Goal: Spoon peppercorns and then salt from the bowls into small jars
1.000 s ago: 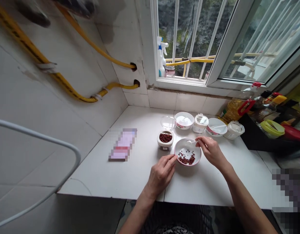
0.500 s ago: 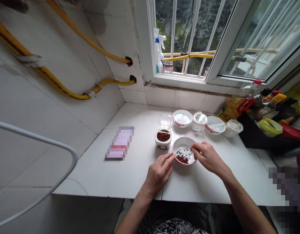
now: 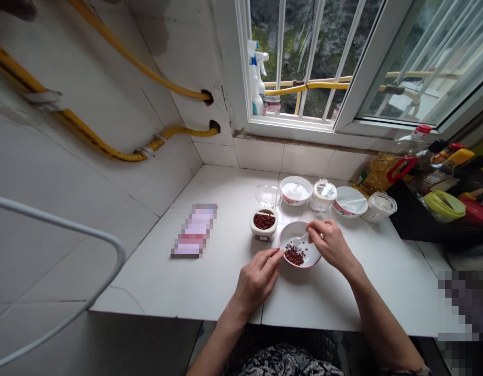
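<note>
Hands: two, apart from each other, on opposite sides of the near bowl. Left hand [image 3: 257,277]: fingertips touching the rim; whether they pinch it, cannot tell. Right hand [image 3: 331,243]: fingers closed on the handle of a white spoon [image 3: 303,237], which reaches down into the bowl.

Near bowl [image 3: 312,255]: one, white with a pink rim, on the desk [image 3: 226,292], in front of the jars. Contents: red-brown grains [image 3: 294,256], a loose heap towards the near side, a few scattered; too many to count.

Progress, as judged: partway. Done: grains in the near bowl, open jar [image 3: 264,235] uncovered, its clear lid [image 3: 268,195] tipped back. Outstanding: spoon not yet laid down, lid not yet closed. Open jar well filled with similar grains; whether more are wanted, cannot tell.

Bowls on the desk: three. One near; two at the back, the left one [image 3: 296,201] with white powder, the right one [image 3: 349,212] with a second white spoon [image 3: 353,200] in it.

Jars: three. One open; two apparently closed, the first [image 3: 323,196] between the back bowls, the second [image 3: 379,208] to their right.

Flat blurred object [image 3: 194,230]: one, far left; unidentified.
</note>
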### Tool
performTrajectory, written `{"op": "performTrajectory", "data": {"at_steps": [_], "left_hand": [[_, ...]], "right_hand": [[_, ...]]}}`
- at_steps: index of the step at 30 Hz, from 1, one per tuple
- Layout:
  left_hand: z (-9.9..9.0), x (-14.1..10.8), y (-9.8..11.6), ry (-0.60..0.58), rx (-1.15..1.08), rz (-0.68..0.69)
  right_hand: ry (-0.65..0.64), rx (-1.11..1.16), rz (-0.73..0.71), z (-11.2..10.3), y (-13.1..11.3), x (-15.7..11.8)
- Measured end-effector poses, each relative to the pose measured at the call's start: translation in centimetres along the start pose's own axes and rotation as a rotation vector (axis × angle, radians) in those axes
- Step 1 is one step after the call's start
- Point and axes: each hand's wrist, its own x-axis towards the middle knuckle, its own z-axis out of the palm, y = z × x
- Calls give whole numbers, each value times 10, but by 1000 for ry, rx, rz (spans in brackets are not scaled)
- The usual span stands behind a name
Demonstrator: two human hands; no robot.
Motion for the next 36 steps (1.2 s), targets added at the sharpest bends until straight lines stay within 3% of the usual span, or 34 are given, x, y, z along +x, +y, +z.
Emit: {"op": "performTrajectory", "data": {"at_steps": [7, 13, 16, 26, 33, 36], "left_hand": [[-1, 0, 0, -13, -15, -16], [-2, 1, 1, -21, -20, -27], [-1, 0, 1, -19, -22, -27], [-1, 1, 1, -11, -17, -23], [0, 0, -1, -3, -1, -11], [0, 1, -1, -2, -1, -6]], "right_hand": [[-49, 129, -15, 13, -4, -1], [-91, 590, 234, 9, -3, -1], [-68, 708, 287, 7, 0, -1], [18, 507, 185, 9, 0, -4], [-30, 610, 242, 10, 3, -5], [40, 445, 145, 14, 4, -4]]}}
